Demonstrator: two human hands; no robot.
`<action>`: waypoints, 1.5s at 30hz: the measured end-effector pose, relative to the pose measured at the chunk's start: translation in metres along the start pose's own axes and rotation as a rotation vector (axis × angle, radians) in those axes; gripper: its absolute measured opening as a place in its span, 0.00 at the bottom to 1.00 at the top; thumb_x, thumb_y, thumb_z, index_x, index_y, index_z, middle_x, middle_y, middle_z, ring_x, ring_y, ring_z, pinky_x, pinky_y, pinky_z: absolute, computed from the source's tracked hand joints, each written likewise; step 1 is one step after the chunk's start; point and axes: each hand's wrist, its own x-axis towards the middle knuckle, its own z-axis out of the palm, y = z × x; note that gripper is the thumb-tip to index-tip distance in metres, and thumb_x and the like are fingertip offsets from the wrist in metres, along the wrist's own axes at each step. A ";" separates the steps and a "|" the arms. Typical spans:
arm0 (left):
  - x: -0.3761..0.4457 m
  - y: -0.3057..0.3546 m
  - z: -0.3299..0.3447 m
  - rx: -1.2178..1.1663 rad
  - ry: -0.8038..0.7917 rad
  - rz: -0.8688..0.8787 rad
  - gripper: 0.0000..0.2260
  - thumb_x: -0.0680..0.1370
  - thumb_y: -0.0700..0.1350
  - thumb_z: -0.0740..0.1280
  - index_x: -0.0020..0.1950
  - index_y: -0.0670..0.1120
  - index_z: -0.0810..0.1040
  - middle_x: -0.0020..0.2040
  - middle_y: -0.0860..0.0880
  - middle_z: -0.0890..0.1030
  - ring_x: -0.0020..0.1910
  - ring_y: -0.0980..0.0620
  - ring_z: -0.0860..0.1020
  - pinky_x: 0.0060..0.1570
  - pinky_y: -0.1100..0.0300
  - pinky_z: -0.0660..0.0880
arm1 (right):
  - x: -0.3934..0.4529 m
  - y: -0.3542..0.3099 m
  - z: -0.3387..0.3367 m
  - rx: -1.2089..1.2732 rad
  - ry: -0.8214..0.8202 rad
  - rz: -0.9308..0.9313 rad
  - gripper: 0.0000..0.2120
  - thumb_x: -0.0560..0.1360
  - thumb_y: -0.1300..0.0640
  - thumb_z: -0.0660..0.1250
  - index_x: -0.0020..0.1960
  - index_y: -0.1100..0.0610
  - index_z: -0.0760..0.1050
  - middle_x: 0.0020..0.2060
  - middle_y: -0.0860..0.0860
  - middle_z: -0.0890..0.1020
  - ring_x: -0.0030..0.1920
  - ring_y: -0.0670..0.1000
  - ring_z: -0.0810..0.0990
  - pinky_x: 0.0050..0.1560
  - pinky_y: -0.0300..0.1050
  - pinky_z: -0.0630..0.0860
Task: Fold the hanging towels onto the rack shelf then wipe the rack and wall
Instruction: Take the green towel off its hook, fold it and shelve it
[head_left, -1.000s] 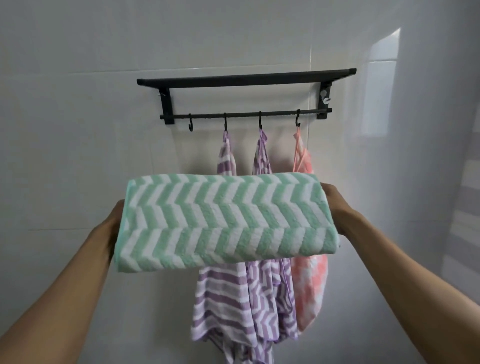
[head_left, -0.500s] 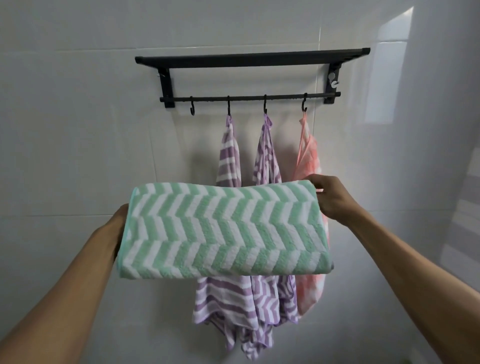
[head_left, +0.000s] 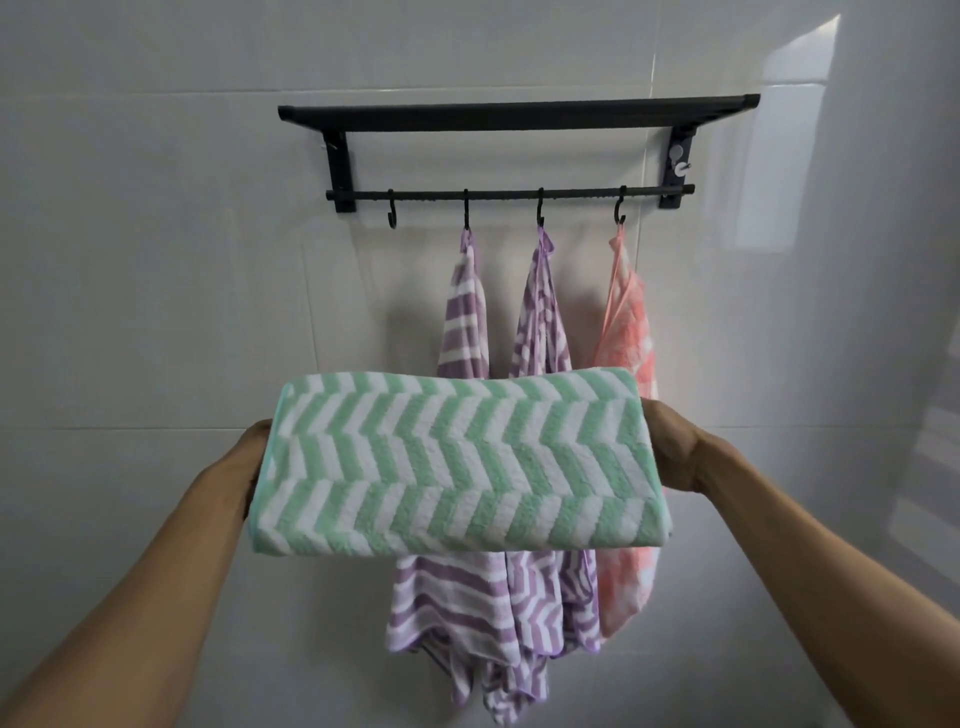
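Observation:
A folded green and white chevron towel (head_left: 457, 462) is held flat in front of me, below the black wall rack (head_left: 519, 111). My left hand (head_left: 249, 467) holds its left end and my right hand (head_left: 675, 447) grips its right end; the fingers of both are mostly hidden under the cloth. Two purple striped towels (head_left: 465, 322) (head_left: 543, 322) and a pink towel (head_left: 628, 332) hang from hooks on the rack's lower rail (head_left: 509, 195). The leftmost hook (head_left: 392, 210) is bare.
White glossy tiled wall (head_left: 182, 260) surrounds the rack, with a bright reflection at the upper right (head_left: 795, 130). The rack's top shelf shows nothing on it from this angle. A side wall closes in at the far right (head_left: 924, 415).
The folded green towel stays between both hands, roughly level. My right hand has shifted from the towel's top right corner to its right end. The view has tipped slightly, so the rack sits lower in frame.

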 end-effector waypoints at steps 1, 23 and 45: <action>-0.002 -0.002 0.000 -0.005 -0.050 0.009 0.17 0.83 0.44 0.61 0.34 0.45 0.71 0.22 0.47 0.72 0.18 0.51 0.70 0.21 0.68 0.68 | 0.001 0.007 0.002 -0.001 0.013 0.006 0.16 0.84 0.54 0.57 0.56 0.62 0.79 0.48 0.59 0.85 0.46 0.57 0.85 0.52 0.52 0.79; 0.038 -0.043 -0.022 -0.083 -0.277 0.080 0.15 0.80 0.53 0.68 0.54 0.40 0.81 0.46 0.40 0.87 0.41 0.41 0.85 0.45 0.46 0.81 | -0.027 0.078 0.093 0.235 -0.058 0.237 0.39 0.64 0.46 0.82 0.70 0.60 0.74 0.66 0.63 0.78 0.67 0.66 0.76 0.71 0.68 0.67; -0.143 -0.023 -0.013 -0.092 -0.234 0.239 0.22 0.67 0.45 0.78 0.56 0.35 0.81 0.49 0.39 0.86 0.44 0.40 0.86 0.36 0.51 0.83 | -0.155 0.002 0.076 -0.213 0.614 -0.051 0.25 0.70 0.36 0.73 0.49 0.59 0.81 0.44 0.53 0.85 0.42 0.53 0.84 0.36 0.42 0.78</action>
